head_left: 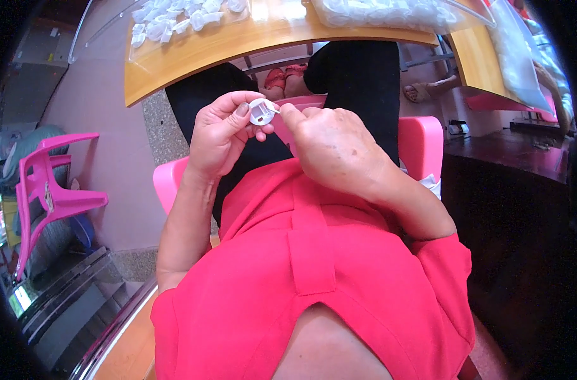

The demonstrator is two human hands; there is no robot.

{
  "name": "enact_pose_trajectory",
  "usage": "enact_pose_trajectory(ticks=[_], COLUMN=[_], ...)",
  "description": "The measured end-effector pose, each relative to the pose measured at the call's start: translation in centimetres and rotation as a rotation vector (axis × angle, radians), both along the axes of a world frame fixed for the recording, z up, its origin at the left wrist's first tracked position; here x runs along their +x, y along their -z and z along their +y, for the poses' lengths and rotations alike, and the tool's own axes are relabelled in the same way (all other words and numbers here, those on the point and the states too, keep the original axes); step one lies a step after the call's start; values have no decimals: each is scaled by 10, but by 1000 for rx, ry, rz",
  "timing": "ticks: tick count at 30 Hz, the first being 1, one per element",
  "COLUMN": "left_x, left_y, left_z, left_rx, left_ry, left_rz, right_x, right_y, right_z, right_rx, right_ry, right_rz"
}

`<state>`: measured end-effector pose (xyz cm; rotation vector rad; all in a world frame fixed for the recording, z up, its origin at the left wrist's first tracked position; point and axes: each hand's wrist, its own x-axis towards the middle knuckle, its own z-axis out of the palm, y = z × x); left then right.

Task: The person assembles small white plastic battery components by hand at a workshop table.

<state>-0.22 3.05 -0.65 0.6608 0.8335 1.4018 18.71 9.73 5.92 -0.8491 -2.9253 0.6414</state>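
My left hand point(220, 130) pinches a small round white plastic part point(258, 118) between thumb and fingers, above my lap. A squarish recess and a small dark opening show on its face. My right hand point(339, 145) is closed, with its fingertips close to the part's right edge. From those fingertips a thin pale stick-like piece point(275, 111) reaches to the part; its kind and its far end are too small to make out. The fingers curled under my right hand are hidden.
Ahead is a wooden table point(174, 76) bearing many loose white plastic pieces point(168, 22) and a clear tray of more point(383, 14). A filled clear bag point(515, 54) hangs at the right. A pink plastic chair point(54, 196) lies at the left. Another person's foot point(424, 92) shows under the table.
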Motion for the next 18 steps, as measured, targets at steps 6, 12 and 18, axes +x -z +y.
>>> enact_pose_trajectory(ticks=[6,12,18], left_x=[-2,3,5], left_y=[0,-2,-3], left_z=[-2,-4,-5], left_rx=[-18,-24,-31], left_ry=[17,-10,-30], left_rz=[-15,50,151], right_x=[4,2,-1], right_y=[-7,-7,-3], right_z=[-3,-9,-8], right_rx=[26,12,-9], right_ry=[9,-18,-22], right_rz=[-5,1,-58])
